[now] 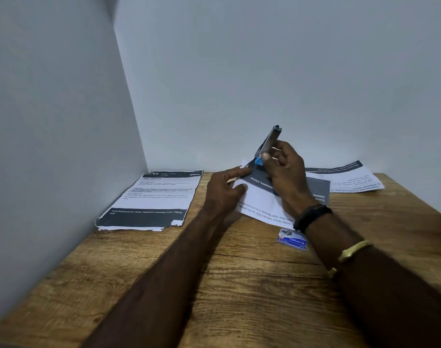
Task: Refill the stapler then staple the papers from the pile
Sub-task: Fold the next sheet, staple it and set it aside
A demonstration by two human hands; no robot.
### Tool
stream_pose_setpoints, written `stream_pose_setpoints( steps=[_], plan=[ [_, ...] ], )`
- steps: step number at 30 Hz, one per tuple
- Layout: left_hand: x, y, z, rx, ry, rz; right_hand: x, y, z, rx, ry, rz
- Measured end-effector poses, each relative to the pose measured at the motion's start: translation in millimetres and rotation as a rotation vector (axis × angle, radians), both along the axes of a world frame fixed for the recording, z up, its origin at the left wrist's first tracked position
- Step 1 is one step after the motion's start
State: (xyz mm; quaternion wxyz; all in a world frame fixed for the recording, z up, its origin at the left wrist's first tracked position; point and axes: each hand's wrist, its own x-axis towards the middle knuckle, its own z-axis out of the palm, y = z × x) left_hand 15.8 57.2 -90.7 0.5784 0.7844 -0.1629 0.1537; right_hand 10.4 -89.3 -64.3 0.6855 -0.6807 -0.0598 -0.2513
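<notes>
My right hand grips a blue and metal stapler, its silver top arm swung up and pointing at the wall. The stapler's jaw sits at the corner of a set of printed papers lying in the middle of the wooden table. My left hand pinches that same corner of the papers between thumb and fingers. A small blue staple box lies on the table just in front of the papers, beside my right wrist.
A stack of printed sheets with dark bands lies at the left by the side wall. More printed sheets lie at the back right against the rear wall. White walls close the table at the left and back.
</notes>
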Motion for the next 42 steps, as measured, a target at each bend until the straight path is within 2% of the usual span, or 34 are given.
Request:
stream_pose_setpoints(
  steps=[4,7,9,12,15,20,25,28,30,32,35,38,42],
  plan=[
    [4.8,3.3,-2.5,-0.016,0.040,0.043,-1.7,0.2,8.3,0.089,-0.058,-0.008],
    [8.6,6.2,-4.8,-0.058,0.039,0.080,-5.8,-2.5,10.9,0.029,-0.020,-0.023],
    [10.8,8.7,-4.0,-0.074,0.022,0.133,-9.7,-3.8,12.1,-0.117,0.046,-0.057],
    [12.8,13.1,-1.8,-0.111,0.027,0.211,-16.6,-3.0,15.9,-0.498,0.164,-0.101],
    [13.4,16.2,-1.0,-0.161,0.042,0.271,-26.9,5.0,15.7,-0.822,0.296,-0.058],
    [14.9,20.3,0.4,-0.242,0.085,0.337,-38.6,17.5,5.3,-1.148,0.485,-0.029],
    [17.6,21.5,0.7,-0.320,0.125,0.313,-41.3,19.1,-5.8,-1.257,0.450,-0.110],
    [17.8,22.1,-0.9,-0.360,0.149,0.287,-39.3,18.2,-4.1,-1.243,0.481,-0.093],
    [18.2,22.8,-1.8,-0.415,0.153,0.246,-37.0,13.5,-1.4,-1.159,0.496,-0.083],
    [19.6,22.9,-2.1,-0.461,0.186,0.223,-34.2,5.0,1.4,-0.972,0.441,-0.157],
    [18.7,20.3,-0.7,-0.517,0.222,0.184,-29.2,-11.3,3.4,-0.575,0.336,-0.291],
    [12.4,14.7,1.7,-0.625,0.271,0.122,-26.5,-21.7,-2.7,-0.258,0.400,-0.233],
    [5.5,7.2,1.5,-0.722,0.351,0.040,-22.2,-30.0,-9.6,0.007,0.386,-0.184]
  ],
)
